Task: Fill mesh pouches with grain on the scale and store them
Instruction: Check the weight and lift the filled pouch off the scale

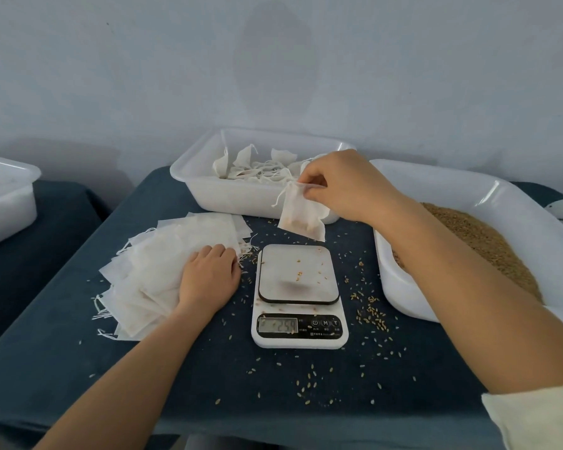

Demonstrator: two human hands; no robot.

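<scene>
A filled mesh pouch (pixel 301 214) hangs above the scale (pixel 298 295) at frame centre, pinched at its gathered top by the fingers (pixel 309 183) of the right hand (pixel 342 186), wrist bent down before the white tray of pouches (pixel 208 190). At left centre, the left hand (pixel 208 274) lies palm down, fingers together, on the stack of empty pouches (pixel 163 254) on the tabletop (pixel 208 368). The grain tray (pixel 468 196) sits at right.
</scene>
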